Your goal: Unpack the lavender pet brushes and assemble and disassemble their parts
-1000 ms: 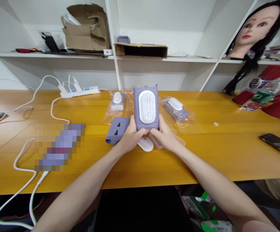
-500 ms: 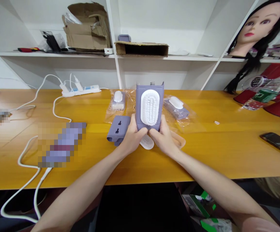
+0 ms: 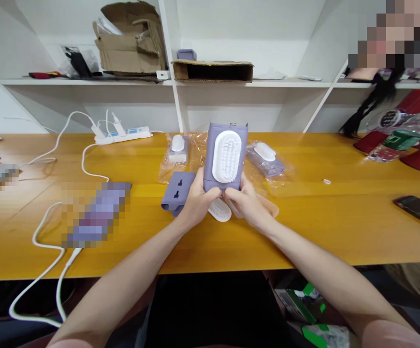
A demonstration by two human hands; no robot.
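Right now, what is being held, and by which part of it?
The purple case with a white bristled oval, by its lower end: left hand and right hand grip opposite sides.

You have bright, fairly even indoor light; the table [image 3: 340, 217] shows a pale sheen at left, near-black shadow sits below it, wide-angle distortion stretches the edges, and mosaic hides three patches.

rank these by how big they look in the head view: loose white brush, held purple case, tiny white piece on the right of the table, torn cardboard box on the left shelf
1. torn cardboard box
2. held purple case
3. loose white brush, partly hidden
4. tiny white piece
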